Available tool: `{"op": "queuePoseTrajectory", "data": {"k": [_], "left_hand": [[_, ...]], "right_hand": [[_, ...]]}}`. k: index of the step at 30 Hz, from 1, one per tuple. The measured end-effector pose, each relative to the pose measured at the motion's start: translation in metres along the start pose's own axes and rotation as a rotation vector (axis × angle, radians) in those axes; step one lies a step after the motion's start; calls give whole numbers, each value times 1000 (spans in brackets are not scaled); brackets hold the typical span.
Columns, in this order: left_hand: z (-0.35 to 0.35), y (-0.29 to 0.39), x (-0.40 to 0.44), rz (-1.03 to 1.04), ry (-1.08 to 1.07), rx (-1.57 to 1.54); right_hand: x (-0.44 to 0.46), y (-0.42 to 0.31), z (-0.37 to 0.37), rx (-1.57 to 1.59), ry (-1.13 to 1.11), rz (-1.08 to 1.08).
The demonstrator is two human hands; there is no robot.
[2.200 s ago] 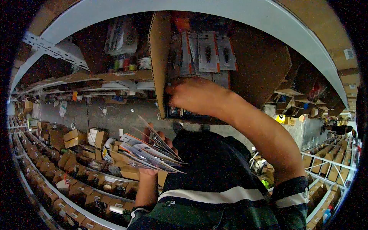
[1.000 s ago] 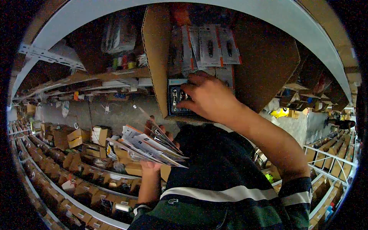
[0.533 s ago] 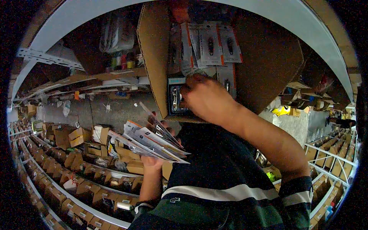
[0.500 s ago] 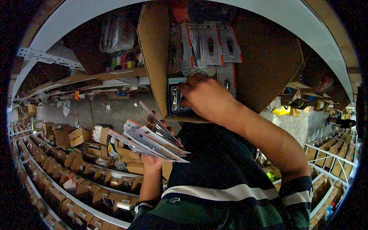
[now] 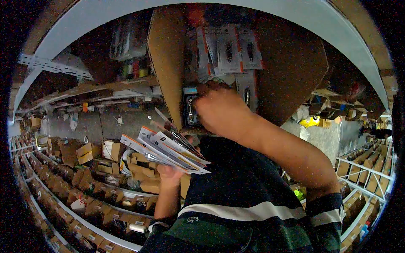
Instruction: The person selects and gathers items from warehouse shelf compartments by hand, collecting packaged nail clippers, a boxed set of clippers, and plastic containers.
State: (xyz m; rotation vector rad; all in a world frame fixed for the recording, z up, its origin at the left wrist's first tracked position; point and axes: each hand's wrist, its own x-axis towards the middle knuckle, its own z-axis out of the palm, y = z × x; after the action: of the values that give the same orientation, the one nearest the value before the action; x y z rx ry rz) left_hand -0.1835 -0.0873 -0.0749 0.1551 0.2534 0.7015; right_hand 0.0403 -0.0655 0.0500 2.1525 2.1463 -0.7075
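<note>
My left hand [image 5: 170, 172] is closed round a fanned stack of flat blister-card packets [image 5: 166, 148], white with orange edges, held outside the box below its left wall. My right hand [image 5: 221, 110] reaches into an open cardboard box [image 5: 166, 55]. Its fingers curl down at a dark small package [image 5: 190, 114] with a shiny metal item under clear plastic. What the fingertips grip is hidden. Deeper in the box lie more carded packets [image 5: 230, 52], each with a dark slim item, and another card [image 5: 247, 92] sits right of the hand.
A white metal shelf beam [image 5: 202, 7] arches over the box. Below left run long shelf rows of cardboard bins [image 5: 84, 198]. Another rack [image 5: 371, 173] stands at right. Loose cartons [image 5: 86, 152] and the grey floor [image 5: 139, 120] show at left.
The fanned packets in my left hand have shifted slightly up and right. My right hand has moved a little left and down at the dark package. The view has tilted slightly.
</note>
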Motion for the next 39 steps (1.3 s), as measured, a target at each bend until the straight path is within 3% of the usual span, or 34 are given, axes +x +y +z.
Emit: {"op": "queuePoseTrajectory", "data": {"k": [3,5,7,9,10,11,13,15,18,20,24,25,26,29,31,36,39], "left_hand": [[1,2,1,-10,-101,75],[0,-1,-4,14,36,140],[-17,3,-12,-52,189,-40],[-15,1,-12,40,198,124],[-1,4,0,67,-2,274],[-3,4,1,56,-4,276],[-11,4,-6,65,25,146],[-5,3,-12,69,165,83],[-12,13,-13,49,-107,61],[-8,13,-12,83,-15,206],[1,19,-7,97,-46,330],[6,22,-10,75,4,187],[10,25,-16,65,56,45],[8,26,-34,129,177,176],[33,17,-26,121,63,181],[39,-9,-38,38,-76,111],[30,-34,-54,112,-56,185]], "right_hand": [[-1,3,15,-66,181,-115],[-5,2,17,-119,179,-131],[-4,6,20,-179,180,-133],[-3,13,24,-16,217,-153],[-4,14,22,46,262,-164],[-13,18,17,50,264,-154],[-44,19,-15,122,623,-214],[-80,24,-32,68,758,-166],[-122,30,-35,102,827,-153],[-134,33,-30,147,897,-135],[-128,30,-6,186,832,-201],[-126,26,-2,194,838,-216],[-124,21,2,354,758,-254],[-117,13,17,626,612,-365],[-113,14,25,829,453,-376],[-105,5,30,842,311,-348],[-104,8,40,862,246,-299]]}}
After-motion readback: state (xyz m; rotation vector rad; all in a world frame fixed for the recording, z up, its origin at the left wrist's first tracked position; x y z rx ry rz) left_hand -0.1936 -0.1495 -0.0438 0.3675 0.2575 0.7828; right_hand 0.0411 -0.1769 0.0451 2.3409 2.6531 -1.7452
